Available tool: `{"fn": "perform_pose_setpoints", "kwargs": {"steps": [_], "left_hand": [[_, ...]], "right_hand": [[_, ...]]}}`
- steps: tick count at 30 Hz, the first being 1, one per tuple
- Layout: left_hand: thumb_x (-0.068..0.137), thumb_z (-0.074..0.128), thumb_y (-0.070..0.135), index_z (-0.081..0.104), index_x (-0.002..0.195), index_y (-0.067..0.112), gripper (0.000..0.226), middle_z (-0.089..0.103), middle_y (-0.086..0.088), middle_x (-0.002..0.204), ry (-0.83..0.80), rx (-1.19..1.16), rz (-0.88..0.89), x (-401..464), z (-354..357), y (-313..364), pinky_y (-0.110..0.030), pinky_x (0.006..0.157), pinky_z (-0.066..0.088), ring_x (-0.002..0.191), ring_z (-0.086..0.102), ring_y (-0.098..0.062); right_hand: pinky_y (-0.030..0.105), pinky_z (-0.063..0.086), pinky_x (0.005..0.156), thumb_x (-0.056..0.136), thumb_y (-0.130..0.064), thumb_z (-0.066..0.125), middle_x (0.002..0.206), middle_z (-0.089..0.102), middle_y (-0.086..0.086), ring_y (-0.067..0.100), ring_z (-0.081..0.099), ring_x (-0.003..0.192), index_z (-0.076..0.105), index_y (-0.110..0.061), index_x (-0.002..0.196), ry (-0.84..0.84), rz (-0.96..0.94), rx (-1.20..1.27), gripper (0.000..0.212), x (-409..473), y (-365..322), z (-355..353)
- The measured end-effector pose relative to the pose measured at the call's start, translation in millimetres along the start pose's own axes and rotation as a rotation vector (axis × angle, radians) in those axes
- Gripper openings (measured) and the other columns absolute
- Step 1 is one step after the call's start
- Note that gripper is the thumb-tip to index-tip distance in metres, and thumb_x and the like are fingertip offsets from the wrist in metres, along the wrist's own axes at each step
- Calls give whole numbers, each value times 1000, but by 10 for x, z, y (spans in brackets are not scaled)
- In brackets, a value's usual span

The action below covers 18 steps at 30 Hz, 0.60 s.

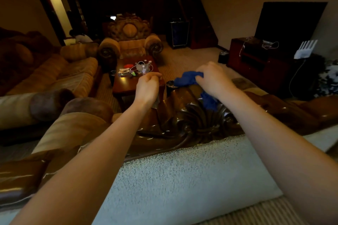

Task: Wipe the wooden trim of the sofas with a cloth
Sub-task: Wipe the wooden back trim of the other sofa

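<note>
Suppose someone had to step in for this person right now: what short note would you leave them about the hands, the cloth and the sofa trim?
Right hand: grips the blue cloth, bunched, with one end hanging down onto the carved trim.
Left hand: raised over the sofa back, fingers curled; it may be pinching something small, too unclear to tell.
Trim: the dark shell-shaped carving on top of the sofa back, directly below both hands.
Done: cloth is in hand and at the trim; how much has been wiped cannot be told.
Left: wipe this carving and the wood to each side, then the other sofas, such as the armchair across the room.
</note>
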<state>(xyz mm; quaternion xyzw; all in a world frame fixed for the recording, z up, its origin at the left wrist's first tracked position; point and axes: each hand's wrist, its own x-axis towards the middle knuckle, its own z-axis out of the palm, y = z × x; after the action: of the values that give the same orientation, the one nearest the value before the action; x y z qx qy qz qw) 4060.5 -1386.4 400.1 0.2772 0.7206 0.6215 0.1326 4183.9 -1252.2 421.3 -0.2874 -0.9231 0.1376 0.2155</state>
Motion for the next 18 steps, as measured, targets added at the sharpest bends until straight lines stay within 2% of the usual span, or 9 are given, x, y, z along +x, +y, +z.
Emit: {"fn": "perform_pose_setpoints", "kwargs": {"steps": [1,3,5,7,9,12,13,16,18], "left_hand": [[97,36,19,60,109,20,27,56,2,107,-17,18,16,-1,57,29,-46,96,48,106,56,-21],[98,35,16,58,119,14,31,56,5,103,-66,58,66,-7,199,103,-43,96,48,98,55,-16],[99,35,15,56,125,12,34,56,-1,116,-119,112,148,-9,372,181,-33,97,45,106,53,-15],[98,35,13,54,129,11,36,54,-6,127,-154,171,221,-15,556,277,-26,97,40,114,50,-17],[98,34,12,50,133,10,39,53,-7,129,-168,191,251,-18,718,364,-21,96,38,118,49,-17],[100,32,15,48,134,11,37,57,2,115,-127,175,235,-15,876,386,-6,83,34,103,52,-4],[100,31,16,50,130,12,35,56,3,110,-110,169,213,-3,906,364,-7,80,34,94,51,-1],[100,30,18,52,97,21,23,53,5,90,-104,187,183,57,965,300,-14,67,38,75,48,-2],[100,30,17,50,96,19,21,53,4,87,-118,240,201,65,987,293,-9,59,39,73,47,-3]], "right_hand": [[31,38,76,92,-19,49,106,48,7,24,49,100,60,-15,88,52,-21,13,12,-139,12,30],[33,40,82,89,-27,53,112,48,5,21,47,104,59,-16,102,251,-95,-123,19,-451,3,127],[36,41,87,89,-34,53,115,47,5,21,46,105,56,-18,107,355,-89,-199,24,-598,-6,184],[36,43,78,91,-37,51,105,45,4,19,46,90,53,-19,102,306,-8,-87,21,-472,66,162],[32,40,64,93,-35,50,96,45,4,19,47,78,48,-19,91,152,118,93,16,-159,242,106],[27,27,52,94,-26,47,82,47,3,20,46,74,44,-14,79,-24,263,232,20,249,692,75],[27,26,50,94,-23,46,75,46,2,20,46,72,43,-13,72,-59,300,258,24,310,819,101],[30,28,54,95,-15,45,66,42,1,15,41,60,40,-16,65,-93,340,350,31,366,979,143],[29,28,52,95,-14,44,66,43,0,12,40,59,41,-17,64,-58,329,413,32,268,910,92]]}}
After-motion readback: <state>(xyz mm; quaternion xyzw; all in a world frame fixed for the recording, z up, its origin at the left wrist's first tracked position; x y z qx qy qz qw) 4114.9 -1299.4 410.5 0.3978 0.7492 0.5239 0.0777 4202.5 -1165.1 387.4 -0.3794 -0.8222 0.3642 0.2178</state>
